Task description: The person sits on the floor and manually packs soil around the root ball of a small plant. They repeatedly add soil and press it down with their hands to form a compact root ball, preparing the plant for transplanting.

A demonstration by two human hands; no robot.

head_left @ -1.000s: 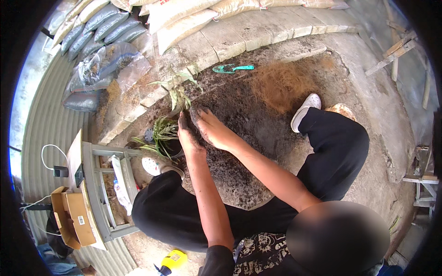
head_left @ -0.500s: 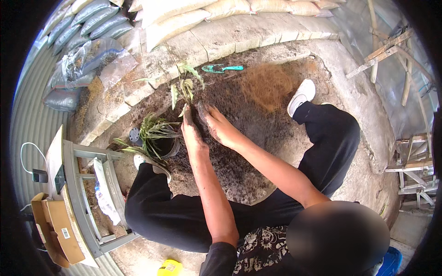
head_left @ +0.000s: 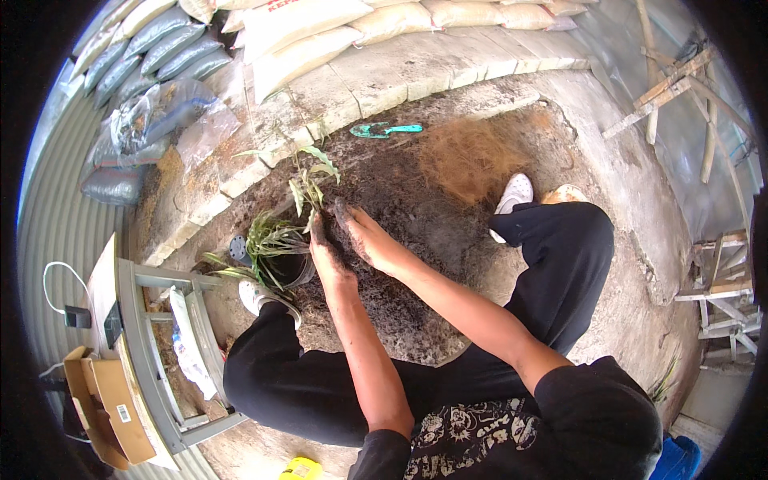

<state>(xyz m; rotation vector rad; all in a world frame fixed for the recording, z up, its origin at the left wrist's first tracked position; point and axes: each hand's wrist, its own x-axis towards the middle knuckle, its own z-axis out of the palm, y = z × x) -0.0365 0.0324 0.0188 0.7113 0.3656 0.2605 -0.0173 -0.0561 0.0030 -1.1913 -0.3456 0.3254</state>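
Observation:
My left hand (head_left: 330, 254) and my right hand (head_left: 370, 238) face each other over dark soil, fingers long and dirt-covered. Between them they hold the base of a leafy plant (head_left: 308, 186) with drooping green, partly pale leaves. Its stem comes out by the left fingertips. Dark soil fills the gap between the palms, so the roots cannot be made out. Just left of my left hand is a dark pot (head_left: 300, 268), with a clump of narrow-leaved plants (head_left: 268, 240) beside it.
A teal hand trowel (head_left: 386, 130) lies beyond my hands, left of a brown fibre heap (head_left: 464, 160). A concrete kerb (head_left: 380, 98) curves behind, below stacked sacks (head_left: 312, 56). A grey frame stand (head_left: 152, 352) stands left. My legs spread around the soil.
Both hands and the leafy plant have come toward me and slightly left together. My right foot has shifted a little nearer. The whole view has tilted slightly.

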